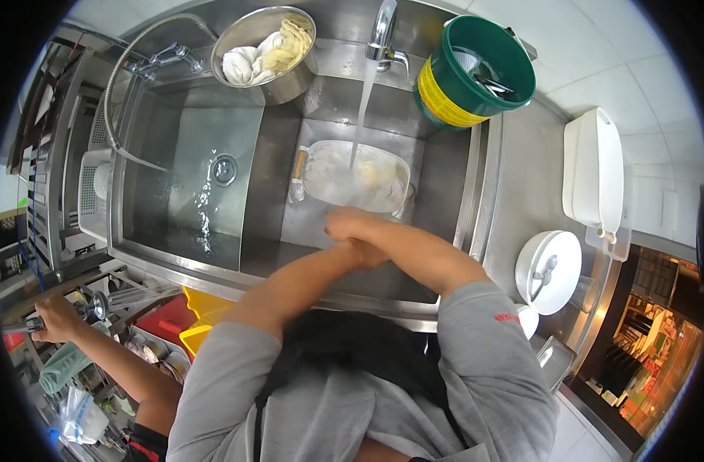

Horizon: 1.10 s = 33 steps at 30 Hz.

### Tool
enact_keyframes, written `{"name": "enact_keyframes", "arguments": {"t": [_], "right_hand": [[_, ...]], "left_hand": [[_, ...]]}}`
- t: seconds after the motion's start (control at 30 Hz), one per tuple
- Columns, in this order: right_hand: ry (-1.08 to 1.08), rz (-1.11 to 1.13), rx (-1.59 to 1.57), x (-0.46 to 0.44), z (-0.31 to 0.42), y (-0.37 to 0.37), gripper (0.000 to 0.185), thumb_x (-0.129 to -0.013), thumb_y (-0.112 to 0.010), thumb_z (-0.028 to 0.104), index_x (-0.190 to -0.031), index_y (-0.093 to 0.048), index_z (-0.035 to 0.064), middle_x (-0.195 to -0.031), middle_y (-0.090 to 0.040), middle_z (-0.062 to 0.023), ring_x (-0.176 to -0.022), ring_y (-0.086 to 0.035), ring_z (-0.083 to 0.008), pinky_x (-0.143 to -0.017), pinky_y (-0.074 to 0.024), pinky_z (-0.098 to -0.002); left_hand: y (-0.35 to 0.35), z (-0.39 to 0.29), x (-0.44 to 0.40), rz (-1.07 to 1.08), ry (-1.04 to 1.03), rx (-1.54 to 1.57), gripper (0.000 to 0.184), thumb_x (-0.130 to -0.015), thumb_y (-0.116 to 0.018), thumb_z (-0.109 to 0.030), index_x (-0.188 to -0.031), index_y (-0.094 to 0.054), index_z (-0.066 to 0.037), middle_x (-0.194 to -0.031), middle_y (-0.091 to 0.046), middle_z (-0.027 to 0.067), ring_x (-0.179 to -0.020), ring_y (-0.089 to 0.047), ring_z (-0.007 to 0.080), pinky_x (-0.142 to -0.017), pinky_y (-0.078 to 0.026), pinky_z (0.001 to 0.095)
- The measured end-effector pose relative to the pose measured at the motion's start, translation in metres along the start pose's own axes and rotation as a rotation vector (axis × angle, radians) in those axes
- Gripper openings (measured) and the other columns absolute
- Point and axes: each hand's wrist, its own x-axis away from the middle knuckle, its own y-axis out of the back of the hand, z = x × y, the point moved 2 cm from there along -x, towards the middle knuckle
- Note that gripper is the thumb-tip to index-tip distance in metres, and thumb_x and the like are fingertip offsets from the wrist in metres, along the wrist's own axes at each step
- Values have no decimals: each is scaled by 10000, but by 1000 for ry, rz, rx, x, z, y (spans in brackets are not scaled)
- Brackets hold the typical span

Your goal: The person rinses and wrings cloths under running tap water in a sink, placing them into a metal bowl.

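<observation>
Grey sleeves (483,327) led to the right hand (347,224) and left hand (370,253), overlapping mid-frame, grips impossible to tell. Just beyond, the tub (407,165) sat in the sink (443,189), its pale load (379,179) under running water (362,108), the wetting seemingly unfinished; cloths (267,58) lay in the pot (292,92), upper left.

A white tub (408,175) sits just above the centre of the frame. It is shallow, roughly oval, with rounded corners and a thin pale rim, and its longer side runs across the picture. It lies open side up. Cloudy, whitish water (329,181) fills much of it, and a stream falls from above into the area near its middle, stirring the surface. On the right half of the tub lies a soft, pale yellow clump (377,174), bordered by whiter patches; it looks like wet cloth, though the churned water blurs its outline.
</observation>
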Motion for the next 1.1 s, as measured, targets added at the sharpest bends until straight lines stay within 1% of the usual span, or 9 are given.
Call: {"name": "enact_keyframes", "arguments": {"t": [0.1,0.2,0.33,0.4,0.57,0.63,0.8,0.97,1.1], "right_hand": [[-194,28,-264,-3,6,46,494,-959,-521,448,-971,-723,-3,-937,-707,-223,-910,-678,-387,-803,-509,-472],[-268,-265,-587,-39,-58,59,470,-944,-542,452,-988,-723,21,-938,-712,-204,-947,-673,-389,-808,-511,-460],[-116,-1003,258,-15,-141,3,343,-860,-585,294,-1021,-671,3,-1035,-686,-239,-1043,-636,-388,-897,-503,-479],[-246,-781,208,2,-145,-5,298,-848,-580,255,-982,-683,9,-1007,-686,-242,-990,-650,-386,-883,-505,-487],[-259,-726,-101,1,-142,19,180,-845,-601,193,-810,-701,48,-758,-645,-205,-740,-669,-352,-736,-524,-455],[-226,-656,-468,20,-115,67,227,-863,-595,234,-924,-703,44,-891,-696,-201,-870,-672,-357,-817,-508,-437],[114,-694,-873,22,-84,140,154,-863,-625,172,-873,-640,19,-742,-601,-61,-761,-580,-128,-725,-462,-295],[228,-673,-926,69,-44,189,255,-778,-747,207,-938,-654,32,-830,-638,-46,-803,-578,-106,-733,-464,-278],[-129,-399,-368,66,-63,166,349,-776,-788,203,-1065,-691,34,-1013,-711,-58,-870,-618,-97,-755,-488,-278]], "left_hand": [[2,37,2,166,-134,-145,163,-765,-651,-177,-868,-726,-74,-990,-711,150,-906,-681,291,-810,-504,436],[116,32,11,68,18,-40,94,-679,-666,-74,-765,-697,-96,-843,-700,112,-819,-678,338,-726,-535,423],[298,32,26,-899,-21,-99,128,-700,-578,28,-688,-648,-78,-721,-656,100,-698,-662,283,-633,-526,380],[356,52,21,-1220,23,-228,107,-759,-611,-14,-731,-680,-92,-767,-672,87,-705,-671,288,-643,-533,373],[367,107,-8,-1155,149,-603,311,-773,-655,-52,-1082,-669,-85,-1077,-648,201,-1061,-597,390,-907,-465,452],[358,55,-2,-1229,117,-477,426,-797,-654,-32,-1217,-619,-94,-1209,-626,182,-1207,-536,393,-1028,-405,452],[211,73,-31,-649,89,386,691,-697,-554,61,-1368,-551,-103,-1300,-556,125,-1204,-553,253,-987,-462,357],[196,85,-25,-374,393,523,311,-842,-725,-190,-1099,-684,-22,-903,-722,113,-817,-666,187,-764,-513,331],[221,48,-16,-442,285,587,207,-870,-707,-167,-990,-680,-1,-826,-670,33,-731,-570,72,-658,-478,284]]}}
